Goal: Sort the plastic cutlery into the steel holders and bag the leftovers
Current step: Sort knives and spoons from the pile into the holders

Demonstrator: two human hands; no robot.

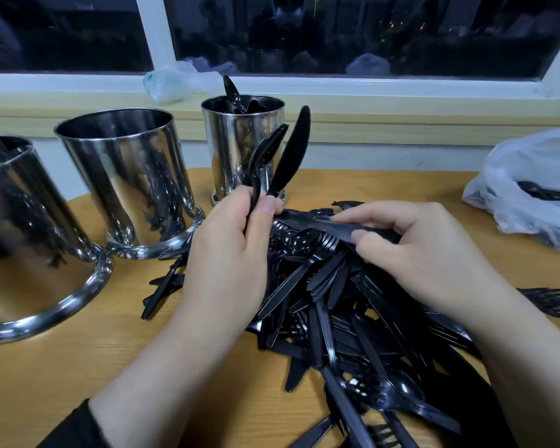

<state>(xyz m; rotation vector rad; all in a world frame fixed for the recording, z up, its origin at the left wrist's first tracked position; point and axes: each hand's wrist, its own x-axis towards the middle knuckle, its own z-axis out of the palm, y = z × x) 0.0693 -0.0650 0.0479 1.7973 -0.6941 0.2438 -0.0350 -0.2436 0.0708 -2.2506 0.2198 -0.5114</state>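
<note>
Cutlery is still heaped across the tabletop (62, 367), so by my reckoning the sorting is well short of done: the black pile (353, 305) spreads from under both hands toward the near edge, knives, forks and spoons all tangled, far too many to count. Three steel holders stand in a row at the back left. The far holder (243, 147) already has spoons poking above its rim, the nearest holder (23, 240) shows dark pieces inside at its top, and the middle holder (126, 179) looks dark inside, though I cannot tell whether anything is in it. The left hand (227, 250) holds two pieces upright in its grip, a spoon (265, 153) and a knife (291, 153), pinched by their handles with the heads pointing up in front of the far holder. The right hand (411, 247) is down on the pile, its fingers curled around another black piece (320, 223) that lies flat across the heap toward the left hand; it looks like a knife, but I would not swear to it. A few forks (553, 300) lie apart at the right edge. A white plastic bag (530, 189) sits open at the far right with a few black pieces visible in it, so some bagging appears begun. A second, crumpled bag (172, 82) rests on the window sill (401, 88).
</note>
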